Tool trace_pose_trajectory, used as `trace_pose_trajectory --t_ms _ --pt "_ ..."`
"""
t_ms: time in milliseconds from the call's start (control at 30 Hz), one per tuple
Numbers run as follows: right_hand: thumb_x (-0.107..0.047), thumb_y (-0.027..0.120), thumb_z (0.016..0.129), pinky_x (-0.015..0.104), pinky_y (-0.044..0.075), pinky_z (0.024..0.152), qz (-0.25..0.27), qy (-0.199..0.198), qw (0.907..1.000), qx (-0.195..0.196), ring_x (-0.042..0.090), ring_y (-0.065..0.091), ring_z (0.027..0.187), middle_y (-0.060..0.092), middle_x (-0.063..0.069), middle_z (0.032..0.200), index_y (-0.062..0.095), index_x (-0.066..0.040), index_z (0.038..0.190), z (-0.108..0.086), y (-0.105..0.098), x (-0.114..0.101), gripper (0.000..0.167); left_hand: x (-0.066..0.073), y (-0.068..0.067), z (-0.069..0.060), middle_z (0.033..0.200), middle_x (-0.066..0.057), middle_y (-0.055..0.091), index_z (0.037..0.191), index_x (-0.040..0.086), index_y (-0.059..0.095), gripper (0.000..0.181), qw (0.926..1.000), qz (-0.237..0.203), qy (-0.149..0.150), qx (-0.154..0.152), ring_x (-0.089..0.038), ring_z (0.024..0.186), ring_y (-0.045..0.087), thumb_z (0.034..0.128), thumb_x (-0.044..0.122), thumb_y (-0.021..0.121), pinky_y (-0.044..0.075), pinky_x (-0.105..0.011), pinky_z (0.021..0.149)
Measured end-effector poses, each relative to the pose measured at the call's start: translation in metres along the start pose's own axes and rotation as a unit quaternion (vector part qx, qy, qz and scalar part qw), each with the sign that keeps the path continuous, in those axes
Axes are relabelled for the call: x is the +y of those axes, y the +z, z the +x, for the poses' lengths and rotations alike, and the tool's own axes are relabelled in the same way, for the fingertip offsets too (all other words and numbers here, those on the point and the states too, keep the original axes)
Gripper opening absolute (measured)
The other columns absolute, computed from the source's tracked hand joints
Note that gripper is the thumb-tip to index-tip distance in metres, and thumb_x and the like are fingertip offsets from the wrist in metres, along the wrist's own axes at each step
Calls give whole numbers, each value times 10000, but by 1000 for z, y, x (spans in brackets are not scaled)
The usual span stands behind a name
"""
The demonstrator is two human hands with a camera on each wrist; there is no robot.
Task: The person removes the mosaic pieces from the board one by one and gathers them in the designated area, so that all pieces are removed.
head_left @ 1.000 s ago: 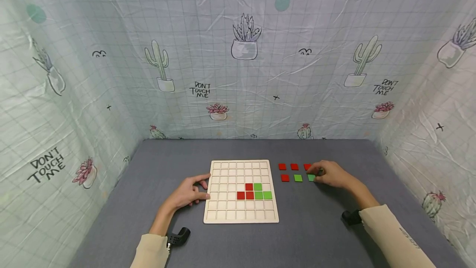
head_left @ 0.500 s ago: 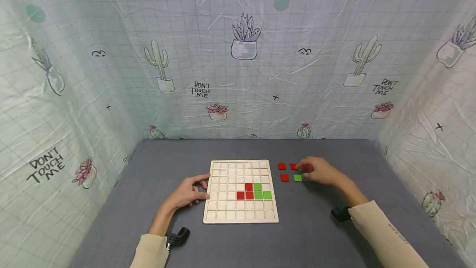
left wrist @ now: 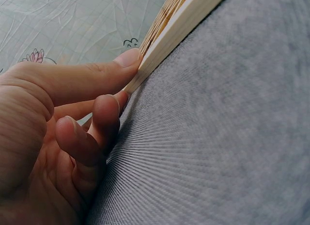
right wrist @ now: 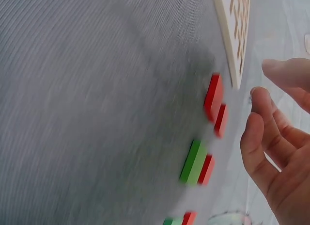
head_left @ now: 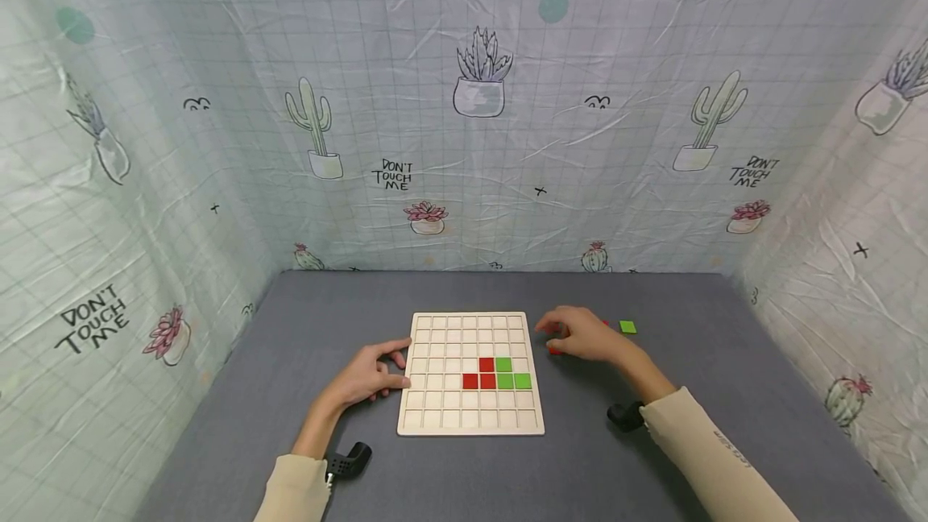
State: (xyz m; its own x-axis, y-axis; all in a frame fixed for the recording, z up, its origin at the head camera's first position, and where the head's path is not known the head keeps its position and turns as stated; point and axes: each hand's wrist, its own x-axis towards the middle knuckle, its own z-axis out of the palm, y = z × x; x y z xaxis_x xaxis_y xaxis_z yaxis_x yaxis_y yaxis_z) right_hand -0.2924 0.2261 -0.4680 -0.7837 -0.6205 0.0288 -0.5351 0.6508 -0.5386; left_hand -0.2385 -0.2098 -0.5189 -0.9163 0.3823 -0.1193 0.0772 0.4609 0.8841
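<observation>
Nearest to the camera, beige sleeves (head_left: 293,490) were seen, with a curved black device (head_left: 350,461) at the left wrist and a similar black device (head_left: 625,417) at the right. By the left hand (head_left: 365,375), the left edge of a square, pale wooden grid board (head_left: 433,409) was touched; thumb and index finger were spread along this edge. On the board, which was laid flat on the grey cloth-covered table (head_left: 464,474), three red square tiles (head_left: 487,381) were set beside three green square tiles (head_left: 503,381). By the right hand (head_left: 582,334) nothing was held: its thumb was parted from its fingers, above red loose tiles (right wrist: 213,96) and green loose tiles (right wrist: 193,162). Compared with half a second before, this hand had been moved leftward, close to the board, while the left hand had been kept in place. From the head view, most loose tiles were blocked by it; one green tile at the right end (head_left: 627,327) had been uncovered. Farthest, a pale cactus-printed cloth (head_left: 486,151) was hung.
</observation>
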Motion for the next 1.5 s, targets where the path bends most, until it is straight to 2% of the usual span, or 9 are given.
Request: trace_pose_trajectory --t_ms 267,500,767,1233,1500 --pt "-78 730 935 250 500 674 221 -82 9997 -80 54 589 709 704 148 1102 730 -53 1208 14 11 -20 275 0 0 1 1106 -120 622 1548 86 483 762 10000 -5 -5 4 -109 534 537 882 199 836 425 -286 419" --pt "-96 705 953 249 505 672 228 -333 9989 -248 80 609 706 719 86 1052 743 -66 1192 24 22 -32 244 1 0 2 1110 -111 621 1551 98 482 765 10000 -27 -2 -10 -106 538 540 880 194 836 431 -278 425" --pt "-111 681 980 253 532 712 500 -392 9967 -513 96 656 772 708 93 1097 737 -83 1208 34 33 -47 237 0 0 2 1108 -118 621 1548 87 482 764 10000 -34 -1 2 -107 537 539 880 190 836 428 -282 423" --pt "-157 755 940 257 520 754 224 -561 9956 -710 56 606 772 701 2 1036 757 -150 1151 50 59 -74 211 -1 -1 2 1095 -129 618 1543 78 489 768 10000 -46 21 40 -120 531 537 870 188 844 427 -294 417" --pt "-155 767 916 240 497 787 213 -597 9948 -803 119 613 853 703 -13 995 764 -153 1140 56 70 -84 224 1 0 0 1108 -115 621 1549 92 483 765 10000 5 -26 20 -115 542 544 880 198 836 433 -288 425"
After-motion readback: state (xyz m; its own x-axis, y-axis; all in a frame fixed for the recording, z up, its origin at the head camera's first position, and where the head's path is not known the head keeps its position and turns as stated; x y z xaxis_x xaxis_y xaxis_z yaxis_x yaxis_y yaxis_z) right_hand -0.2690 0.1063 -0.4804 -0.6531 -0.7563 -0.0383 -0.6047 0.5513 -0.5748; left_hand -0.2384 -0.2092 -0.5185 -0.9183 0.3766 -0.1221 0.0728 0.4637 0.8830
